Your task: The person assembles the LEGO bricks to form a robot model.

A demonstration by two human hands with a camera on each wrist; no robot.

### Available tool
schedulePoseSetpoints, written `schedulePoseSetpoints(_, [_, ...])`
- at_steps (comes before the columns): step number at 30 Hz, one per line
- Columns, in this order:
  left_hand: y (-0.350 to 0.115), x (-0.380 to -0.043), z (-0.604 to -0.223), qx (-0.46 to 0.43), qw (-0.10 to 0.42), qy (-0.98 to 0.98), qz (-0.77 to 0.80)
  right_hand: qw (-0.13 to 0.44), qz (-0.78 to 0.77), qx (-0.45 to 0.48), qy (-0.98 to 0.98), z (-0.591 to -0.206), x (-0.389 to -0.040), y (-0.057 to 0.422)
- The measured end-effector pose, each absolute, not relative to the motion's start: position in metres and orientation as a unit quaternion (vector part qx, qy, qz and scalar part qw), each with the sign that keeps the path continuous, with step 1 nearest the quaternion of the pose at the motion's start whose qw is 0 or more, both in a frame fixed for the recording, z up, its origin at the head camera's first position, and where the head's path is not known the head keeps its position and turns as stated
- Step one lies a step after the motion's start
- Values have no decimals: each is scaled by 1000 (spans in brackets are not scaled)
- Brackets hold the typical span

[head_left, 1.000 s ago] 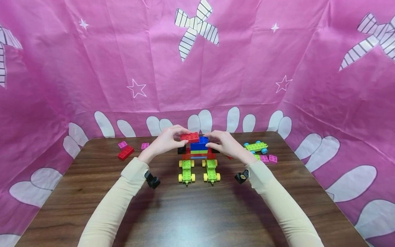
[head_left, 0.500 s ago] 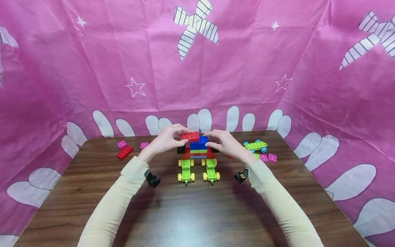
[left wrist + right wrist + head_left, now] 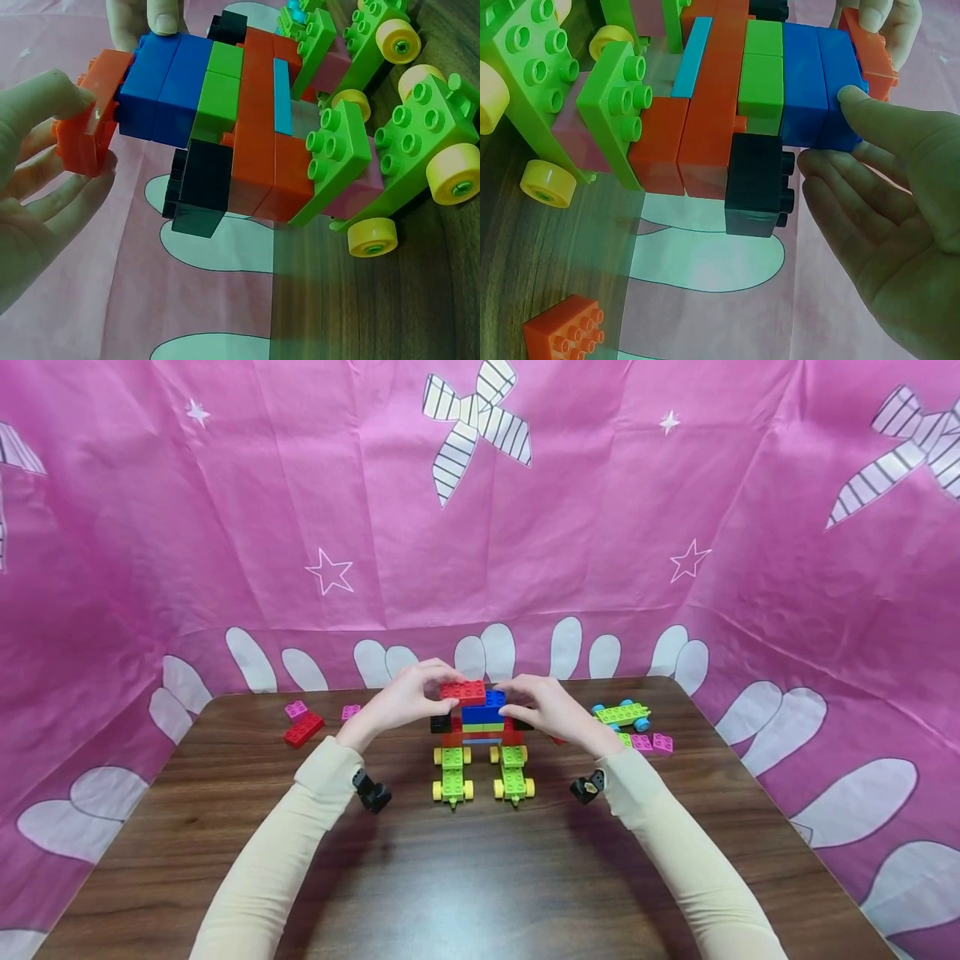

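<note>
At the middle back of the table stands a brick build on two green wheeled bases [image 3: 453, 781] with yellow wheels. It rises through red bricks [image 3: 255, 150] and green bricks [image 3: 761, 86] to stacked blue bricks [image 3: 483, 714], with a black brick [image 3: 201, 184] on each side. My left hand [image 3: 412, 697] pinches a red brick [image 3: 462, 692] between thumb and fingers at the top of the blue stack, its left part overhanging. My right hand [image 3: 551, 706] grips the blue bricks from the right, thumb on their near face and fingers behind, seen in the right wrist view.
Left on the table lie a red brick [image 3: 303, 729] and two pink bricks [image 3: 296, 709]. At right are a green wheeled base [image 3: 622, 716] with blue wheels and pink bricks [image 3: 663, 742]. A loose red brick [image 3: 564, 330] shows in the right wrist view. Pink cloth [image 3: 570, 527] hangs behind.
The red brick in my left hand has shifted very slightly to the right over the blue stack. My right hand keeps its place on the blue bricks.
</note>
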State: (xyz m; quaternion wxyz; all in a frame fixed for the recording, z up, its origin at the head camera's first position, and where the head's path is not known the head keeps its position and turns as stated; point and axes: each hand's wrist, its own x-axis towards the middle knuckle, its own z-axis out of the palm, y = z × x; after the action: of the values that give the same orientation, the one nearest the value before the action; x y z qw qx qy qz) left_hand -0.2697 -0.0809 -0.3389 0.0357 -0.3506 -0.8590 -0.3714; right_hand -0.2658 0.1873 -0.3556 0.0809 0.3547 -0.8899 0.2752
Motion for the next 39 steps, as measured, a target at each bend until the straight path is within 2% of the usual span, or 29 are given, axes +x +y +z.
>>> schedulePoseSetpoints(39, [-80,-268,-339,-355,35,-858,-370,80,277,356,-889,-356,-266,188])
